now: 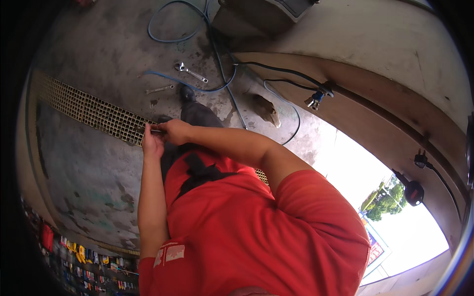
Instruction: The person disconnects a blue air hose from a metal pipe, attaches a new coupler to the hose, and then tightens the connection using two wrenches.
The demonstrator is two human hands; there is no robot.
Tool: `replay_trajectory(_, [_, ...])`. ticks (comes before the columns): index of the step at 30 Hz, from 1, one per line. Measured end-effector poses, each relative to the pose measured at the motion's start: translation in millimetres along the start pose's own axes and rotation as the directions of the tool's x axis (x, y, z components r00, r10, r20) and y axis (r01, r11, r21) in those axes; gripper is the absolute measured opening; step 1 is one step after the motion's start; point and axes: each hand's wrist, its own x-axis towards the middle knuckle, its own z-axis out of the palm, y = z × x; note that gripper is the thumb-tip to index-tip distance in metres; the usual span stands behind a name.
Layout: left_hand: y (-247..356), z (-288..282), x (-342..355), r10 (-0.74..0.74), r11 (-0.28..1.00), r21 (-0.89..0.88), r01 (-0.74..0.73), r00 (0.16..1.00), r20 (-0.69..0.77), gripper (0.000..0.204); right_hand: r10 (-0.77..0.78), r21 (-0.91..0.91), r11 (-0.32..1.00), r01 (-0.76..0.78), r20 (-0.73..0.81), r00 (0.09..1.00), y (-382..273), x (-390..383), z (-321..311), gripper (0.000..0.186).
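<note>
My two hands meet in front of my lower body, above the edge of a floor grating (101, 112). My left hand (152, 143) points upward with its thumb raised and its fingers closed. Against it, from the right, comes my right hand (176, 131), its fingers pinched together. A short dark, thin piece shows between them; its kind is too small and covered to make out. On the concrete beyond lie an adjustable wrench (196, 75) and a smaller combination spanner (160, 90), both apart from my hands.
Blue hose (197, 88) loops across the floor ahead. A brownish object (267, 111) lies right of my legs. Along the right wall hang a black cable with metal fittings (314, 101) and a plug (420, 159). Many small coloured items (81, 254) stand at lower left.
</note>
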Motion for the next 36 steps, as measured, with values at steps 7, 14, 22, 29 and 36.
replay_trajectory(7, [18.3, -6.5, 15.2, -0.069, 0.996, -0.063, 0.067, 0.997, -0.023, 0.035, 0.305, -0.017, 0.949, -0.314, -0.19, 0.933, 61.6, -5.0, -0.8, 0.033])
replay_trajectory(14, [26.8, -74.5, 45.5, -0.239, 0.968, 0.058, 0.246, 0.964, -0.115, 0.036, 0.778, -0.186, 0.539, -0.822, -0.264, 0.57, 236.9, -96.9, 50.2, 0.036])
replay_trajectory(22, [7.6, -156.4, 79.4, -0.295, 0.953, -0.001, 0.303, 0.925, -0.24, 0.034, 0.799, 0.192, 0.601, -0.776, -0.144, 0.584, 285.0, -30.6, 125.0, 0.034])
replay_trajectory(29, [-53.2, -194.6, 161.7, -0.363, 0.915, -0.276, 0.294, 0.898, -0.247, 0.036, 0.544, -0.047, 0.834, -0.55, -0.1, 0.833, 269.7, 193.6, 94.1, 0.028])
replay_trajectory(36, [-79.4, -185.6, 305.3, -0.209, 0.955, -0.258, 0.148, 0.95, -0.231, 0.033, 0.57, -0.526, 0.706, -0.475, 0.023, 0.822, 430.3, 350.2, 130.1, 0.029])
